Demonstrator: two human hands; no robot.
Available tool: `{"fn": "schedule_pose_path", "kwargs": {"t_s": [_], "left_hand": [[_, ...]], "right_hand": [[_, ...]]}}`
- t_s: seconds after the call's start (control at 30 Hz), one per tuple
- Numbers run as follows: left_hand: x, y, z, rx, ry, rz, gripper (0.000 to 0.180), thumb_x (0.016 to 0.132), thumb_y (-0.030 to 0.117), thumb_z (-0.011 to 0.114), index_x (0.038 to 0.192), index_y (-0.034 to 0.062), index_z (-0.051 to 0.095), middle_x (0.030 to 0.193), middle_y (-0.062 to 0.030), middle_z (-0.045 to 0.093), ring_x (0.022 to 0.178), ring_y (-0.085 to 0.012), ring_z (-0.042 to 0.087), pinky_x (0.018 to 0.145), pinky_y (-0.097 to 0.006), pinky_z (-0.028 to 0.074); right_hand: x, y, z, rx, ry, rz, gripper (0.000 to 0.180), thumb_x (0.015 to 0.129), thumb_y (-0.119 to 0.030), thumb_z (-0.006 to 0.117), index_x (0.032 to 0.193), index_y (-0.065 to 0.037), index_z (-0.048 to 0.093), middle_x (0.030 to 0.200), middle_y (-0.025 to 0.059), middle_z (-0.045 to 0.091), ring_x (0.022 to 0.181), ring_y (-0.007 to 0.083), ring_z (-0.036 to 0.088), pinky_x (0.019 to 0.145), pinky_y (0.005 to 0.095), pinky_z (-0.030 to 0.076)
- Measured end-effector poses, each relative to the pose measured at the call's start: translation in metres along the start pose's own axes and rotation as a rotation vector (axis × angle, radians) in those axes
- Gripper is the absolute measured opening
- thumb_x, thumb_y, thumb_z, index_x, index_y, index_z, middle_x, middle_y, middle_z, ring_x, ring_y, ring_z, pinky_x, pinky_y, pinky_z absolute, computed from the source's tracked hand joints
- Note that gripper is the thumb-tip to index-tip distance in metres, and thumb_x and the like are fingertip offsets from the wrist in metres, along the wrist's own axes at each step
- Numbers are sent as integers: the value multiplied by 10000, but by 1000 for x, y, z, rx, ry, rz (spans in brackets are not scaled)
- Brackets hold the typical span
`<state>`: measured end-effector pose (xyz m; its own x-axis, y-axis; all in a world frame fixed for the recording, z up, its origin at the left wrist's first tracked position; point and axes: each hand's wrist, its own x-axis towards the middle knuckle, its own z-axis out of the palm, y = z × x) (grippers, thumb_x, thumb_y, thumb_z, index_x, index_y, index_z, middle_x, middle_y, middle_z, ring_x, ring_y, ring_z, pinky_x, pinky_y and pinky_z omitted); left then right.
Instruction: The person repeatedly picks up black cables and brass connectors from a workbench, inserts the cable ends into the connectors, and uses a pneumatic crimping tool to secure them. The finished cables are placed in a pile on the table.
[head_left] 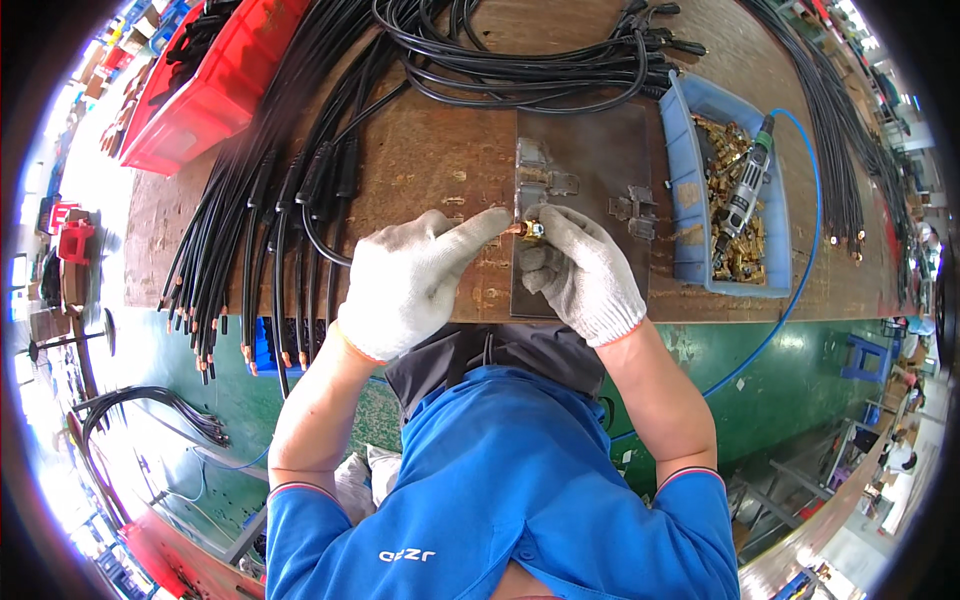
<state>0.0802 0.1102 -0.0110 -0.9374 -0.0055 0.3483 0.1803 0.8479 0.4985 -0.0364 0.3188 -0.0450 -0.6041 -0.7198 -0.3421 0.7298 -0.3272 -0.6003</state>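
My left hand [400, 285], in a white glove, is closed around a black cable [325, 250] that enters it from the left; its index finger stretches toward the right hand. A bare copper end [514, 229] shows just past that fingertip. My right hand [582, 268], gloved too, pinches a small brass connector [533, 230] between thumb and fingers. Copper and connector meet, but how far one sits inside the other I cannot tell. Both hands are over the front edge of a dark metal plate [590, 130] on the wooden table.
At right a blue bin [690, 215] holds many brass fittings [735, 255], with a pneumatic screwdriver [748, 185] across it and a blue air hose [815, 215] trailing off. Metal clamps [633, 212] sit on the plate. Black cables [250, 190] and a red bin [215, 100] lie left.
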Motion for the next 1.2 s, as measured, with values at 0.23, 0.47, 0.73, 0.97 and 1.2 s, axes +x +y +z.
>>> {"fn": "schedule_pose_path", "kwargs": {"t_s": [0.23,0.47,0.73,0.97,1.2], "left_hand": [[1,0,-4,213,-46,87,638,811,97,690,1425,271,700,717,-51,530,574,-250,601,531,-409,501],[1,2,-7,284,-95,108,596,824,144,704,1406,275,700,719,-49,551,582,-244,626,514,-409,501],[0,1,-8,106,-95,60,564,793,56,703,1343,179,725,758,-97,627,666,-326,678,600,-432,541],[6,-1,-6,-111,-50,-33,222,956,133,747,1173,86,733,921,-164,758,832,-367,756,709,-442,591],[4,-5,1,-117,-19,-28,196,951,184,748,1133,111,738,909,-143,749,805,-357,745,690,-444,590]], "right_hand": [[-5,0,7,-13,115,4,273,1098,-184,633,1265,30,660,983,113,751,759,185,748,654,325,625],[-5,0,7,-117,172,-12,279,1083,-174,657,1259,42,664,966,125,758,761,193,762,637,322,631],[-8,-12,23,-419,211,-46,253,1051,-199,723,1168,25,741,927,54,755,765,133,747,634,282,627],[-3,-8,26,-453,159,-99,255,1044,-216,740,1150,16,754,946,48,760,769,115,734,663,276,625],[-2,-7,24,-565,164,-125,231,1047,-183,735,1136,29,761,969,31,758,838,81,699,762,251,577]]}}
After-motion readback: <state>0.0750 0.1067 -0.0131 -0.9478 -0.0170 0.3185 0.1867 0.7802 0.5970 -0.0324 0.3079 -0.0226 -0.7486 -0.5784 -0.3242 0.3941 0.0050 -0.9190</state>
